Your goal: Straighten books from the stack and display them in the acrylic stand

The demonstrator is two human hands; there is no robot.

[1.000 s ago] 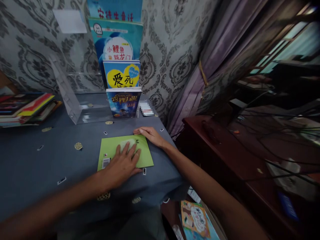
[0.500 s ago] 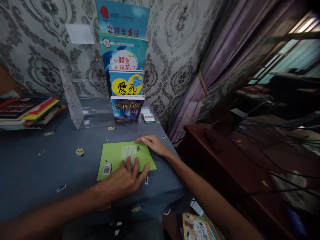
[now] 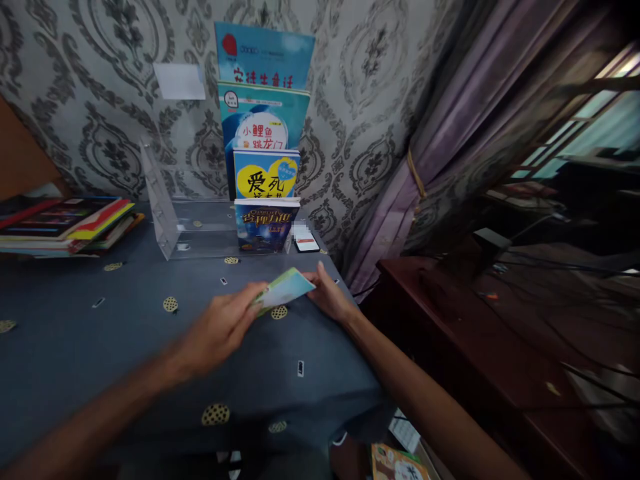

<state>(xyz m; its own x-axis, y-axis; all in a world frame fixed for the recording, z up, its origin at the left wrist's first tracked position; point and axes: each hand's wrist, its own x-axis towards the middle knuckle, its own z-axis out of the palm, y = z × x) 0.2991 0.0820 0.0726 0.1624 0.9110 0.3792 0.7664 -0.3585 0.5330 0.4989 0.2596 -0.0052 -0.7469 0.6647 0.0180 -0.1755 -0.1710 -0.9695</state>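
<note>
A thin book [image 3: 287, 291] is raised off the tablecloth and tilted, with a pale blue side and a green edge showing. My left hand [image 3: 233, 317] grips its left end, thumb below and fingers along the top. At the right end, my right hand [image 3: 327, 293] holds the book's corner with its fingers, while the thumb points up. Beyond the hands, a clear acrylic stand [image 3: 163, 207] carries several upright books in tiers, the lowest being a dark blue book [image 3: 263, 227]. Its left part bears no books.
Stacked books [image 3: 65, 223] lie at the left. A phone [image 3: 305, 238] rests right of the stand. Further right are a purple curtain [image 3: 395, 207] and a dark red desk [image 3: 450, 320] with cables. Below the table edge, an orange book [image 3: 395, 463] shows.
The green book lay flat under both hands; now it is lifted and turned on edge between them. My left hand has moved from its cover to its left end. The view has shifted slightly.
</note>
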